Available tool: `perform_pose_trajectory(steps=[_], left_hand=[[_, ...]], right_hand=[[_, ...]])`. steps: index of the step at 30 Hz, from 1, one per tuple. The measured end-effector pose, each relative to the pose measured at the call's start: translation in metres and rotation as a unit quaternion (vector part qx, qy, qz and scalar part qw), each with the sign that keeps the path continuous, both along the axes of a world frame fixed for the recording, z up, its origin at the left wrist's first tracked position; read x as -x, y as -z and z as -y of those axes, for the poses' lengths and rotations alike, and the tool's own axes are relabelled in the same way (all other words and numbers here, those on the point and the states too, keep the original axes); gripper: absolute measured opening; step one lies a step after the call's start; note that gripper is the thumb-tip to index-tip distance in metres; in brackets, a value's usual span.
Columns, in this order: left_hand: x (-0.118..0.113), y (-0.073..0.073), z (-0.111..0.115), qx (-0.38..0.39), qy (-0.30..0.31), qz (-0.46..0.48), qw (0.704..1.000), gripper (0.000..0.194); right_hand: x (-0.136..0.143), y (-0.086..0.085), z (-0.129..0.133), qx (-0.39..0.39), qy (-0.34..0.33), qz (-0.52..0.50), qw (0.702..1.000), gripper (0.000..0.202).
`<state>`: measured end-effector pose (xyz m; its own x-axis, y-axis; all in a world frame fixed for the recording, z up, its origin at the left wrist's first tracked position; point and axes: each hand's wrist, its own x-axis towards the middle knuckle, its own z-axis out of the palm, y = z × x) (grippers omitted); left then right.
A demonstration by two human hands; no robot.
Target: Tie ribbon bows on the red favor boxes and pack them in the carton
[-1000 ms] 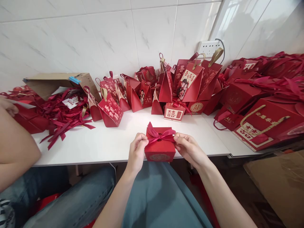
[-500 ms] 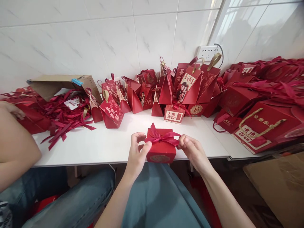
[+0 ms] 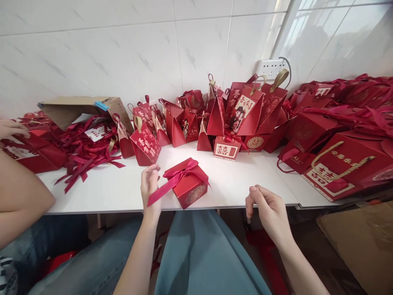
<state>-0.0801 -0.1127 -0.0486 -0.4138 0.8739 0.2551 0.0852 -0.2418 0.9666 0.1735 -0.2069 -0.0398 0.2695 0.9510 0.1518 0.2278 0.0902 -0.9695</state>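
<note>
A small red gift box (image 3: 194, 188) sits turned at an angle near the table's front edge. Its top carries a magenta ribbon (image 3: 178, 176) tied in a bow, and a gold round pattern decorates the front side. One long ribbon tail reaches left across my left hand (image 3: 150, 190). That hand is upright beside the box, fingers loosely bent and apart, gripping nothing that I can see. Off to the right, over the table edge, my right hand (image 3: 267, 207) is curled into a loose fist, apart from the box, with nothing showing in it.
Red gift bags (image 3: 145, 143) and boxes stand along the wall. A cardboard box (image 3: 82, 107) spills loose ribbons (image 3: 86, 141) at left, beside another person's hand (image 3: 14, 129). Larger red boxes (image 3: 344, 159) are piled at right, above a brown carton (image 3: 359, 241).
The gift box has turned and shifted left. My right hand has let go of the ribbon and moved right and down. My left hand has moved left, away from the box.
</note>
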Motion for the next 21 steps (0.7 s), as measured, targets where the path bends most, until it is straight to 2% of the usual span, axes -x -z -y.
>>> perform_pose_trajectory(steps=[3, 6, 9, 12, 17, 21], left_hand=[[-0.002, -0.001, 0.014, -0.002, 0.095, 0.069, 0.993, 0.039], [-0.007, -0.006, 0.021, -0.003, 0.165, 0.132, 0.977, 0.048], [-0.011, -0.009, 0.021, -0.001, 0.250, 0.123, 0.960, 0.051], [-0.013, -0.009, 0.019, 0.009, 0.321, 0.079, 0.944, 0.050], [-0.008, -0.009, 0.025, 0.030, 0.328, 0.037, 0.943, 0.060], [0.006, -0.025, 0.029, 0.036, 0.233, -0.081, 0.969, 0.053]], right_hand=[[0.005, -0.001, -0.009, -0.002, -0.024, 0.000, 1.000, 0.045], [0.016, -0.003, -0.021, 0.004, -0.075, 0.024, 0.997, 0.041], [0.025, -0.007, -0.031, 0.044, -0.137, 0.041, 0.989, 0.047], [0.029, -0.009, -0.033, 0.090, -0.167, 0.018, 0.982, 0.054], [0.030, -0.012, -0.018, 0.109, -0.150, -0.025, 0.982, 0.053], [0.035, -0.015, -0.002, 0.135, -0.114, 0.024, 0.984, 0.049]])
